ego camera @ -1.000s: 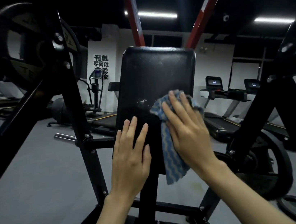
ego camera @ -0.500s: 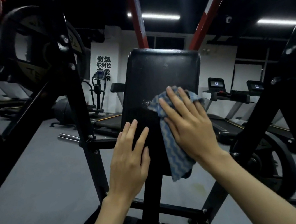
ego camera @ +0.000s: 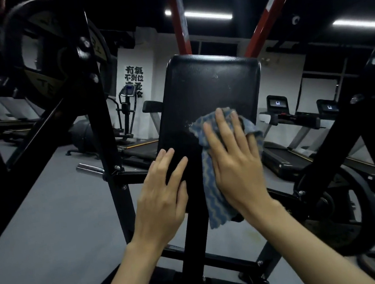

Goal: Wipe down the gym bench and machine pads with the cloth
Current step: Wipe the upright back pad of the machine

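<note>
A black upright machine pad (ego camera: 210, 86) stands in front of me on a black post. My right hand (ego camera: 234, 162) lies flat with straight fingers on a blue wavy-striped cloth (ego camera: 213, 198), pressing it against the pad's lower right part. The cloth's tail hangs below the pad's bottom edge. My left hand (ego camera: 162, 197) rests flat on the pad's lower left edge, fingers straight. White specks show on the pad beside the cloth's upper left corner.
Black frame uprights (ego camera: 105, 138) rise at left, carrying a weight plate (ego camera: 50, 52). Another plate (ego camera: 341, 212) hangs low at right on a slanted black frame. Two red beams (ego camera: 179, 16) climb behind the pad. Treadmills (ego camera: 299, 127) and an elliptical (ego camera: 127, 111) stand on the grey floor behind.
My right hand has slid the cloth a little up and to the right across the pad. The left hand has kept its place on the pad's lower left edge.
</note>
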The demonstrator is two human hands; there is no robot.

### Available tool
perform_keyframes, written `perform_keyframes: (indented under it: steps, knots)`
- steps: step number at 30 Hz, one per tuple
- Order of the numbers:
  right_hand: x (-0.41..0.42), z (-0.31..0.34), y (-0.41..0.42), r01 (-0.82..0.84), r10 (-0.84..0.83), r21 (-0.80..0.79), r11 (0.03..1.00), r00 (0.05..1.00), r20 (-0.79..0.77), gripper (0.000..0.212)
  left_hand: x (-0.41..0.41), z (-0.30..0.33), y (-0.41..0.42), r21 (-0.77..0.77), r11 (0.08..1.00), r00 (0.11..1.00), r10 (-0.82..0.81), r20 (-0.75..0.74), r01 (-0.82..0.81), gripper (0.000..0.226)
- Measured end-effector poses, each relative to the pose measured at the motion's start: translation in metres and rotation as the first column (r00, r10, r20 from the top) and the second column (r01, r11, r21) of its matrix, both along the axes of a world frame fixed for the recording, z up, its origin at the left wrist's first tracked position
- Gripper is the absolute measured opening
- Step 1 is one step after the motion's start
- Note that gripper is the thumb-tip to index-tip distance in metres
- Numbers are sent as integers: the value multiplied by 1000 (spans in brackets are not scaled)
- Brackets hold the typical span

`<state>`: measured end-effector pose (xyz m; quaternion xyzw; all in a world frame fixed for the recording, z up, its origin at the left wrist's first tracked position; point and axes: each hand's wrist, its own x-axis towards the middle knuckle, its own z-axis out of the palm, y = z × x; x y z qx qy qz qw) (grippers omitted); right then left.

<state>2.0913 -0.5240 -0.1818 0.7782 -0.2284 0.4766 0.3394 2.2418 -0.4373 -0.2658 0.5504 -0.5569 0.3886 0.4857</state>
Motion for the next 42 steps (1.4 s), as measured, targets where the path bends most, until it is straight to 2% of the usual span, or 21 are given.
perform_keyframes:
  steps: [2, 4, 7, 9, 12, 14, 17, 19, 22, 25, 27, 30, 32, 36, 38, 40, 42]
  knots:
    - [0, -9, 1, -7, 3, -35, 999, 993, -120, 53, 0, -1, 1, 6, 1000, 1000, -8, -14, 8, 47]
    - [-2, 5, -3, 0, -12, -76, 997, 986, -165, 54, 0, -2, 0, 12, 1000, 1000, -10, -22, 10, 48]
    - [4, 21, -2, 14, -15, -21, 1000, 999, -48, 51, -2, -3, -1, 12, 1000, 999, -12, -42, 13, 49]
    - [11, 6, 5, 24, -24, 11, 1000, 1000, 1, 53, -4, -3, -1, 10, 1000, 999, -20, -49, 21, 49]
    - [20, -17, 11, -3, 3, 3, 1000, 995, -95, 56, -5, -4, 0, 19, 1000, 999, -19, -50, 20, 50]
    - [22, -2, 8, -13, 10, -21, 1000, 991, -136, 58, -4, -3, 1, 24, 1000, 999, -16, -41, 17, 49]
    - [21, 19, 3, 7, -7, -9, 1000, 997, -73, 57, -1, -4, 5, 35, 999, 1000, -16, -23, 17, 50]
    - [18, 8, 6, 11, -11, 22, 1000, 1000, -17, 57, 2, -5, 7, 42, 999, 1000, -13, -15, 14, 50]
    - [19, -14, 12, 15, -14, 21, 1000, 998, -60, 57, 6, -7, 8, 46, 999, 1000, -7, -19, 8, 50]
    - [20, 6, 7, 12, -14, -20, 1000, 993, -117, 57, 5, -8, 8, 35, 999, 1000, -12, -22, 13, 51]
    - [17, 17, 4, 20, -22, -20, 1000, 997, -77, 56, 4, -9, 7, 28, 999, 999, -21, -29, 22, 52]
    - [12, -2, 6, 19, -19, 0, 1000, 1000, -20, 58, 4, -9, 8, 34, 999, 999, -9, -37, 10, 53]
    - [15, -11, 10, 13, -13, 5, 1000, 998, -61, 61, 6, -9, 9, 49, 999, 1000, 15, -20, -14, 53]
    - [24, 16, 9, -19, 18, -9, 1000, 986, -168, 60, 14, -8, 12, 90, 996, 1000, 25, 7, -26, 57]
    - [21, 18, 7, -21, 21, -2, 1000, 992, -126, 59, 16, -7, 13, 97, 995, 1000, 10, 3, -10, 58]
    - [17, 2, 9, -12, 13, 37, 999, 1000, -20, 59, 15, -8, 12, 98, 995, 999, -30, -17, 31, 59]
    - [22, -13, 14, -2, 3, 52, 999, 1000, -15, 59, 12, -9, 11, 93, 991, 993, -86, -76, 93, 60]
